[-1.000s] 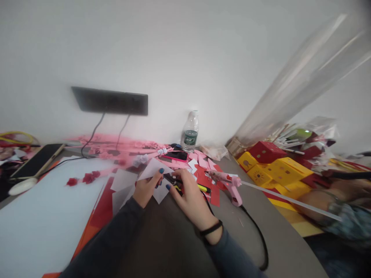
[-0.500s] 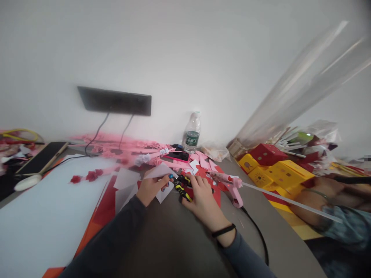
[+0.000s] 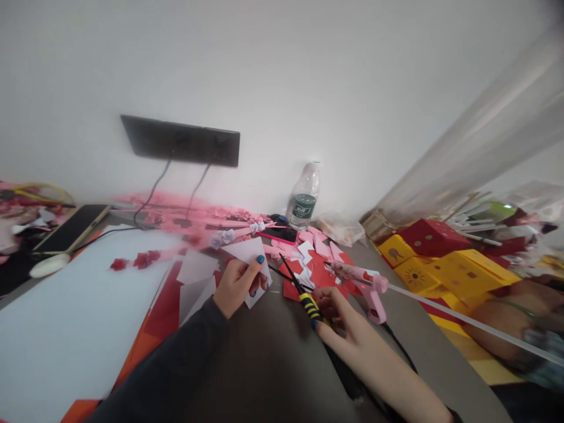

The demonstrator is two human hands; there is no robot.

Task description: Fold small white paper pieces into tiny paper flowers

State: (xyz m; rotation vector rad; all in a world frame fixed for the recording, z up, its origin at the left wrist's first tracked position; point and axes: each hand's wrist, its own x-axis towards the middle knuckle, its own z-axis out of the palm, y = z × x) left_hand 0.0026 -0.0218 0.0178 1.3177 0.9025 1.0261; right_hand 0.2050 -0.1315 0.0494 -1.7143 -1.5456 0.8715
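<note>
"White paper [image 3: 247, 252], a small pointed piece: where does it sit?"

"In the left hand [image 3: 238, 289], which pinches it with the thumb on the near face and the other fingers curled behind. Loose pale sheets [image 3: 196, 267] lie just to the left, on the table side."

"And the right hand [image 3: 348, 326]?"

"Wrapped around the striped grip of a black-and-yellow tool [image 3: 309, 306]. Its long thin tip slants forward and leftward by the red scraps [image 3: 318, 271]; whether it touches them, I can't tell. The two hands are apart, and the tip looks clear of the paper."

"What kind of tool?"

"I can't be sure, nor say whether that tip is hot."

"How would you handle the pair well?"

"Pinch the paper near its edge, firmly enough to stop it fluttering, lightly enough to spare it a crease. Steer the tool from its grip, point turned away from the left hand, and treat it as hot."

"Anything to mind nearby?"

"The pink glue gun [image 3: 363, 284] just beside the right hand, and a black cord [image 3: 400, 346] past the wrist. I'd give both room, and lift the tip over scraps instead of dragging it."
</note>
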